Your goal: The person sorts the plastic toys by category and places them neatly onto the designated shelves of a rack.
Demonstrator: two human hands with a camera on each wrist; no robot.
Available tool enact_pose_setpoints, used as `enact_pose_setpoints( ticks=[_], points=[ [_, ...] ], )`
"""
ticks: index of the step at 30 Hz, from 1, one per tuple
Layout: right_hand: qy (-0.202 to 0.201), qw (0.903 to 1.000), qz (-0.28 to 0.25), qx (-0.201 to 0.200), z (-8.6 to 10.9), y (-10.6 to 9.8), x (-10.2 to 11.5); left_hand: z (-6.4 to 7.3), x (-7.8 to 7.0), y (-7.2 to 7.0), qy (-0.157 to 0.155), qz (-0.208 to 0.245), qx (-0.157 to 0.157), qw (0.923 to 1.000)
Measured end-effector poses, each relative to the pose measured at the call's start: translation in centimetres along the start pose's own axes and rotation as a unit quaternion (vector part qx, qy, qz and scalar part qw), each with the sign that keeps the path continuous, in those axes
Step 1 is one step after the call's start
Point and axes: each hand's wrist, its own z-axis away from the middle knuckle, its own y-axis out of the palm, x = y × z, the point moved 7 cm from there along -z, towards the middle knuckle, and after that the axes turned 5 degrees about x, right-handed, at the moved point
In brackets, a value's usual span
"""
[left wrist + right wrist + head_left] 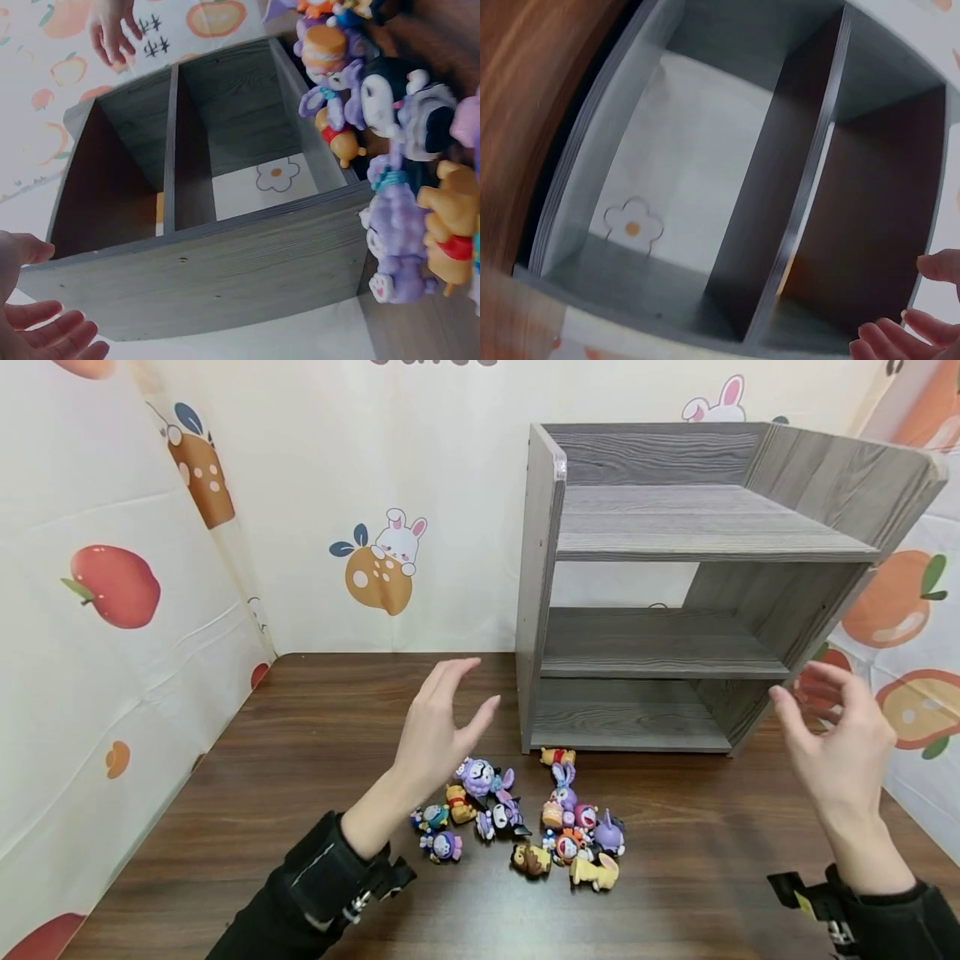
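Observation:
A grey wood-grain shelf unit with stacked compartments stands on the table. Left of its side panel, my left hand is raised with fingers stretched out and thumb apart; the left wrist view shows these fingers near the unit's upper edge. Beyond the other side, my right hand hovers with its fingers loosely bent, holding nothing. Small toy figures lie in two groups before the unit, among them a purple rabbit, a yellow bear in red, a black-and-purple figure and a pale yellow one.
The brown wood-grain table carries the unit and figures. A white printed cloth hangs behind and along both sides, showing fruit and rabbits. One bear figure lies right at the unit's front bottom edge.

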Motion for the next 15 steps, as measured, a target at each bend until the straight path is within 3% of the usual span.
enact_pose_setpoints(
  ticks=[7, 15],
  points=[
    [0.091, 0.9947, 0.039, -0.027, -1.9, 0.1, -3.5, -2.5, 1.3, 2.2, -0.035, 0.053, 0.008, 0.9979],
    [0.166, 0.9861, -0.001, 0.001, -4.6, 1.4, -7.1, -4.8, 2.7, 5.2, -0.113, 0.080, 0.077, 0.9873]
  ],
)
